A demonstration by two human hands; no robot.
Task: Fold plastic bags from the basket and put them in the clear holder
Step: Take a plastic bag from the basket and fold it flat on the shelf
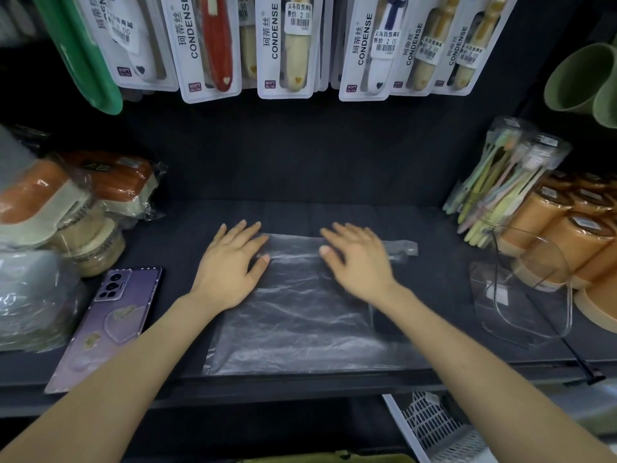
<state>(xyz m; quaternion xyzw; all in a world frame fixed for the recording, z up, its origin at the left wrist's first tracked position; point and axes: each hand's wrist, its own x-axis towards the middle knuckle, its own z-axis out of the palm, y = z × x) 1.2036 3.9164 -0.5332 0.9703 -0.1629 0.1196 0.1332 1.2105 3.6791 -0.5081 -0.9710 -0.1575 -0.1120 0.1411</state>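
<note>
- White slotted basket (434,426): a corner shows below the shelf's front edge; its contents are out of view.
- Clear plastic bag (300,315): lies flat and wrinkled on the dark shelf (434,225), reaching its front edge.
- Left hand (230,265): palm down, fingers spread, pressing the bag's far left corner.
- Right hand (357,259): palm down, fingers spread, on the bag's far right part; slightly blurred.
- Purple phone (110,322): left of the bag, apart from it.
- Clear holder (521,315): upright, right of the bag, just beside stacked orange cups (561,238).
- Carded toothbrushes (287,45): hanging at the back.
</note>
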